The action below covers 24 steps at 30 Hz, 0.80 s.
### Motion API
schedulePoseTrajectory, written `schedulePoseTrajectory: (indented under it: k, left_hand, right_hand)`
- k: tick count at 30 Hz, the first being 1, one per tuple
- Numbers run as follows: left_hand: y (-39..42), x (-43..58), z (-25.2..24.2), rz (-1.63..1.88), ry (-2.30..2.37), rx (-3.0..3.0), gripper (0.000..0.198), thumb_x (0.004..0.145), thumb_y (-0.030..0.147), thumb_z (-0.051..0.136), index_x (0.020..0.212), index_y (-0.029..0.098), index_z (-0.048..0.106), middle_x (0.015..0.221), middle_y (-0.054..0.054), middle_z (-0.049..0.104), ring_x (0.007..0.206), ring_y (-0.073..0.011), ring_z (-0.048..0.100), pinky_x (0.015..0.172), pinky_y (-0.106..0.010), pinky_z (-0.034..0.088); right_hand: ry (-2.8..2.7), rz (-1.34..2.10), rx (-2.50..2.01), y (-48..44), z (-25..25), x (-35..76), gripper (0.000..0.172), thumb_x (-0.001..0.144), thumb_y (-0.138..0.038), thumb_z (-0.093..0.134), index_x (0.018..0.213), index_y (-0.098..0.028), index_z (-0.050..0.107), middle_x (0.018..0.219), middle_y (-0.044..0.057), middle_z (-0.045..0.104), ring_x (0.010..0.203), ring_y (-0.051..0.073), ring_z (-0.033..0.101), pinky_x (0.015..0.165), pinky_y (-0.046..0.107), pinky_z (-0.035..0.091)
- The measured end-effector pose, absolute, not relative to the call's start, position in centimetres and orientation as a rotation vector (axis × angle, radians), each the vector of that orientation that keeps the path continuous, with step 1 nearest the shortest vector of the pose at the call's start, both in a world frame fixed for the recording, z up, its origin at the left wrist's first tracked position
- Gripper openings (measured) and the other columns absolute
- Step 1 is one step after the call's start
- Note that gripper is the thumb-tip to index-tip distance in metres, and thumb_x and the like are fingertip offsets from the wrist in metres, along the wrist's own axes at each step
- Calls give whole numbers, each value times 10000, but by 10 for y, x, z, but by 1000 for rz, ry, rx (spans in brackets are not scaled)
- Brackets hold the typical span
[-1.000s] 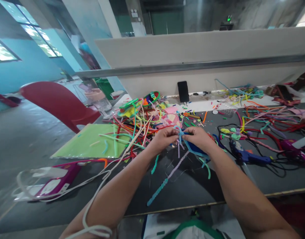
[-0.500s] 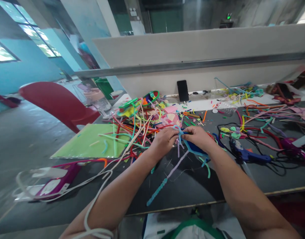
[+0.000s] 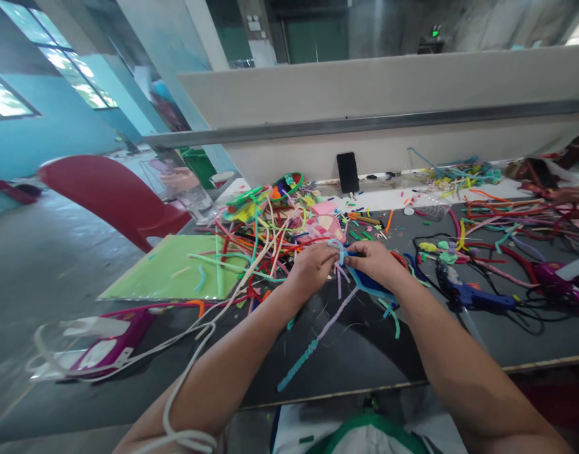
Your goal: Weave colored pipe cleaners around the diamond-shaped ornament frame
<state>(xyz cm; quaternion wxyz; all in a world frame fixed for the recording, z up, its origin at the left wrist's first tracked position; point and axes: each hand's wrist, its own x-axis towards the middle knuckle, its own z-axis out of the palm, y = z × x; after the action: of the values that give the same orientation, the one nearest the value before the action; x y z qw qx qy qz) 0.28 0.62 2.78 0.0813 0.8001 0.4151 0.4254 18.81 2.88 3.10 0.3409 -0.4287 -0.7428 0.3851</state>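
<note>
Fingertips of my left hand (image 3: 316, 265) and my right hand (image 3: 373, 260) meet, both closed on a light blue pipe cleaner (image 3: 337, 244) bent into a loop at the top. Under my right hand is a dark blue piece (image 3: 372, 284) edged in light blue, partly hidden by the palm. Lilac pipe-cleaner ends (image 3: 339, 284) hang below the fingers. From near the blue piece, a twisted lilac and blue stem (image 3: 325, 328) slants down toward the table's front edge. Short green and blue pieces (image 3: 392, 318) lie right of it.
A tangle of coloured pipe cleaners (image 3: 270, 252) and a green sheet (image 3: 161, 271) lie to the left. A blue glue gun (image 3: 479, 296) with black cable rests at right. A phone (image 3: 347, 172) leans on the partition. White cable (image 3: 195, 359) crosses my left arm. Another person's hand (image 3: 573, 195) shows far right.
My hands hold nearly the same pose, with the light blue loop still between the fingertips. At the far right, another person's hand has come into view over the pipe cleaners.
</note>
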Motion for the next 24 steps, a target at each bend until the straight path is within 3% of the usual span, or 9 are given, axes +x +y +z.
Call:
schedulePoseTrajectory:
  k: [6,12,18,24]
  left_hand:
    - [8,4,36,1111,1182,1738,148,718,289,685,658,154,673,593,-1,600,566,-115,532,566,-230,405]
    - [9,6,35,1100,994,1270,224,596,282,783,639,123,632,563,7,599,524,-90,531,564,-223,415]
    - [6,10,37,1092,1027,1188,217,613,245,751,546,124,583,483,18,534,452,-62,460,496,-208,375]
    - [9,6,38,1060,847,1140,270,609,259,792,787,120,644,680,-5,615,557,-72,537,574,-213,427]
  right_hand:
    - [-1962,957,-1115,26,34,186,156,724,-289,606,749,-161,692,631,-20,574,619,118,467,574,220,359]
    - [-1994,958,-1078,22,38,183,128,720,-234,586,724,-157,689,615,-24,580,623,118,483,571,211,355]
    - [-2056,853,-1099,21,37,181,103,715,-217,590,708,-163,677,632,-23,594,645,130,510,614,227,361]
    - [-1973,937,-1120,24,36,183,104,705,-239,615,705,-161,684,625,-21,595,626,123,496,599,223,359]
